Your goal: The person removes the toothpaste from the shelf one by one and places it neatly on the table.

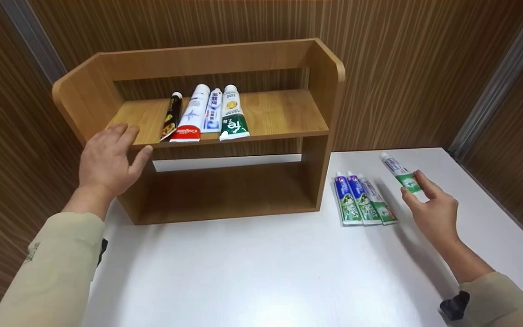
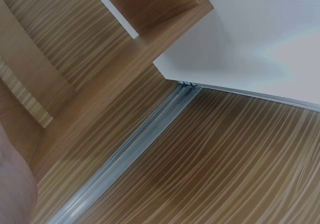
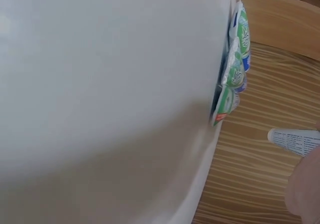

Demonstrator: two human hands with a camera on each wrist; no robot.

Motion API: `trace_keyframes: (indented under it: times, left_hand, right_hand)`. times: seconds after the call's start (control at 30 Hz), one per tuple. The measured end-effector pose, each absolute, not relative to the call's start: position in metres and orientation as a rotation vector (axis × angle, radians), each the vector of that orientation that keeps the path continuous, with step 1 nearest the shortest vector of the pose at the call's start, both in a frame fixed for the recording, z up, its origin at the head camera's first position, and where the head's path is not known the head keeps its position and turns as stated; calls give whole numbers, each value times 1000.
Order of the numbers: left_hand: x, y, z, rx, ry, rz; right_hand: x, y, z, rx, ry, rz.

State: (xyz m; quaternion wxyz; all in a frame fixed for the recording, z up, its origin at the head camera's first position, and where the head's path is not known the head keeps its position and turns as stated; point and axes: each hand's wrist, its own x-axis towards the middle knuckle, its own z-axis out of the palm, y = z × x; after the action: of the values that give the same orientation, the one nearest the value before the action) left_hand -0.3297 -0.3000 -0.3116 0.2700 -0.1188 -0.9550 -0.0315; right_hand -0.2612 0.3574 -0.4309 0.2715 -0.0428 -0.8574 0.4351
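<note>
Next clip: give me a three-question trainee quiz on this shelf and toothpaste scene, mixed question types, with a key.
1. How many tubes lie on the upper board of the wooden shelf?
2. True or false: the right hand holds nothing.
3. Where does the left hand rest? A) on the white table B) at the shelf's front left edge C) on the three tubes on the table

Key
1. Four: a black tube, a red-and-white tube, a blue-and-white tube and a green-and-white tube.
2. False: it pinches a white-and-green tube, lifted off the table.
3. B
</note>
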Motion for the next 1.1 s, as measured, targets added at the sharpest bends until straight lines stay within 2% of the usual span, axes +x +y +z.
trace_keyframes:
  times: [1.1]
  left_hand:
    - [-330, -300, -311, -306, -2587, -93]
  right_hand:
    - [-264, 367, -448, -105, -2563, 1173]
